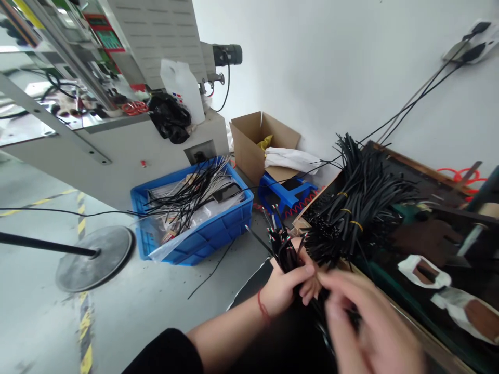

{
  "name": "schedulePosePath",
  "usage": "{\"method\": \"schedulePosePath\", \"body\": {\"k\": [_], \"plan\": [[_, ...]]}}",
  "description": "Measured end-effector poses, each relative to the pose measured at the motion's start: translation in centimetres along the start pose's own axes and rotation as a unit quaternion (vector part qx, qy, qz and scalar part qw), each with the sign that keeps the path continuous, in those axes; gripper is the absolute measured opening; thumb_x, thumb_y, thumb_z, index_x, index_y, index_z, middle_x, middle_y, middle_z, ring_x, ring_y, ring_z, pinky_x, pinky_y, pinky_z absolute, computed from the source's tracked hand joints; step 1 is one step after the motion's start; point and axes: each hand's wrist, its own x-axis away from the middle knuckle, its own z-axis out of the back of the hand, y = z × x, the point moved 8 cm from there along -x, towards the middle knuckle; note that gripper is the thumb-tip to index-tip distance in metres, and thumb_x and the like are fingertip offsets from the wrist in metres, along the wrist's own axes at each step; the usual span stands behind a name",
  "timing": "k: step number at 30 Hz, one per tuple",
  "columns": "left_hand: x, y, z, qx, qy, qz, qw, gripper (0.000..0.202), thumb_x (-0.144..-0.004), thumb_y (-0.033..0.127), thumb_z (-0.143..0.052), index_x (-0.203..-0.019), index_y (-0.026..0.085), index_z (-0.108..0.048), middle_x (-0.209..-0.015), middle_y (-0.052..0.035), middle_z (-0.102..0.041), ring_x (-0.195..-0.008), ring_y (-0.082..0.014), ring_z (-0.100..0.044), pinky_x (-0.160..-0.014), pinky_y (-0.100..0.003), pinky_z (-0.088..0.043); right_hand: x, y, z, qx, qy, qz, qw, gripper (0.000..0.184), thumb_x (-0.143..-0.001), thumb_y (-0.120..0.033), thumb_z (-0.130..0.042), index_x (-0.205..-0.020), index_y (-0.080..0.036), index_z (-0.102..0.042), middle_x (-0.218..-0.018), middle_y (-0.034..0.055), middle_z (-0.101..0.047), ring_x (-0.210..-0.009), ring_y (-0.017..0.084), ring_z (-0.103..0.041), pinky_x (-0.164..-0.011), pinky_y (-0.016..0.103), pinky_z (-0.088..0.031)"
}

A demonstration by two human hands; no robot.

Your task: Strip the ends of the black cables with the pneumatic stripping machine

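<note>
My left hand is closed around a bundle of short black cables whose stripped ends show red, green and white cores pointing up. My right hand, blurred and close to the camera, has its fingers curled on the lower part of the same black cables. Just beyond both hands, a big pile of black cable bundles tied with yellow bands lies on the dark workbench.
A blue crate with loose cables and plastic bags sits on the grey floor at left. Behind it stand a grey machine, an open cardboard box and a blue stool. A round stand base lies at far left.
</note>
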Motion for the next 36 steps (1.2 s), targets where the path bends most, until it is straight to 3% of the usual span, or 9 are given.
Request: {"method": "schedulePosePath", "body": {"k": [4, 7, 12, 15, 17, 20, 26, 32, 36], "plan": [[0.4, 1.3, 0.7, -0.011, 0.055, -0.026, 0.998, 0.036, -0.085, 0.038, -0.088, -0.077, 0.019, -0.058, -0.066, 0.0034, -0.056, -0.054, -0.0089, -0.046, -0.054, -0.025, -0.038, -3.1, -0.1, -2.9, 0.105, -0.003, 0.069, 0.992, 0.039, -0.097, -0.026, -0.068, -0.136, -0.027, -0.070, -0.133, 0.0145, -0.072, -0.120, 0.036, -0.070, -0.102, 0.053, -0.059], [0.5, 0.8, 0.7, -0.023, 0.049, -0.001, 0.999, 0.037, -0.085, 0.042, -0.088, -0.076, 0.019, -0.059, -0.057, 0.0055, -0.049, -0.048, -0.0089, -0.043, -0.049, -0.026, -0.034, -4.3, 0.9, -3.7, 0.062, 0.005, 0.048, 0.997, 0.025, -0.101, -0.028, -0.068, -0.124, -0.025, -0.075, -0.120, 0.0129, -0.075, -0.110, 0.032, -0.072, -0.099, 0.049, -0.060], [0.3, 0.2, 0.1, -0.031, 0.021, 0.024, 0.999, 0.039, -0.087, 0.044, -0.085, -0.076, 0.020, -0.057, -0.049, 0.0076, -0.046, -0.039, -0.0078, -0.040, -0.042, -0.024, -0.031, -3.6, 0.4, -2.1, 0.002, 0.062, 0.060, 0.996, 0.011, -0.101, -0.031, -0.071, -0.103, -0.024, -0.080, -0.110, 0.0111, -0.076, -0.103, 0.029, -0.072, -0.092, 0.044, -0.061], [0.3, 0.2, -0.2, -0.032, 0.012, 0.032, 0.999, 0.037, -0.089, 0.041, -0.084, -0.075, 0.019, -0.059, -0.049, 0.0085, -0.044, -0.039, -0.0066, -0.039, -0.042, -0.021, -0.033, -3.2, 1.4, -1.6, -0.046, 0.072, 0.003, 0.996, 0.012, -0.100, -0.035, -0.074, -0.100, -0.025, -0.080, -0.100, 0.0080, -0.076, -0.080, 0.024, -0.072, -0.068, 0.035, -0.062], [0.3, 0.1, -0.2, -0.033, 0.008, 0.036, 0.999, 0.032, -0.091, 0.042, -0.082, -0.080, 0.018, -0.063, -0.049, 0.0087, -0.045, -0.039, -0.0071, -0.041, -0.042, -0.021, -0.037, -2.9, 2.8, -1.8, -0.086, 0.066, -0.071, 0.992, 0.017, -0.100, -0.041, -0.075, -0.105, -0.025, -0.079, -0.084, 0.0030, -0.073, -0.055, 0.018, -0.064, -0.045, 0.030, -0.053], [0.3, -0.1, -0.3, -0.030, -0.009, 0.036, 0.999, 0.027, -0.095, 0.040, -0.079, -0.098, 0.016, -0.068, -0.049, 0.0095, -0.047, -0.040, -0.0075, -0.043, -0.044, -0.020, -0.039, -2.5, 4.0, -1.6, -0.117, 0.088, -0.131, 0.981, 0.027, -0.098, -0.046, -0.077, -0.111, -0.023, -0.078, -0.069, -0.0012, -0.068, -0.039, 0.014, -0.056, -0.033, 0.027, -0.046], [0.1, 0.1, -0.5, -0.031, -0.031, 0.012, 0.999, 0.043, -0.096, 0.040, -0.079, -0.127, 0.014, -0.065, -0.049, 0.0110, -0.049, -0.038, -0.0078, -0.043, -0.047, -0.021, -0.042, -2.4, 4.2, -1.3, -0.151, 0.120, -0.122, 0.974, 0.026, -0.096, -0.044, -0.080, -0.106, -0.021, -0.079, -0.072, -0.0003, -0.073, -0.040, 0.013, -0.058, -0.033, 0.024, -0.049], [0.1, -0.1, -0.2, -0.046, -0.038, 0.011, 0.998, 0.032, -0.096, 0.043, -0.078, -0.109, 0.016, -0.067, -0.050, 0.0098, -0.050, -0.039, -0.0080, -0.044, -0.048, -0.021, -0.042, -2.5, 4.9, -1.1, -0.207, 0.095, -0.077, 0.971, 0.015, -0.099, -0.038, -0.077, -0.101, -0.023, -0.076, -0.079, -0.0010, -0.073, -0.040, 0.010, -0.058, -0.034, 0.022, -0.049], [0.1, -0.1, -0.3, -0.054, -0.060, -0.007, 0.997, 0.031, -0.101, 0.048, -0.072, -0.095, 0.019, -0.063, -0.049, 0.0100, -0.048, -0.039, -0.0079, -0.045, -0.054, -0.024, -0.048, -3.0, 5.4, 0.1, -0.215, 0.125, -0.053, 0.967, 0.012, -0.099, -0.035, -0.077, -0.102, -0.024, -0.076, -0.077, -0.0015, -0.072, -0.053, 0.010, -0.061, -0.047, 0.019, -0.052]]}}
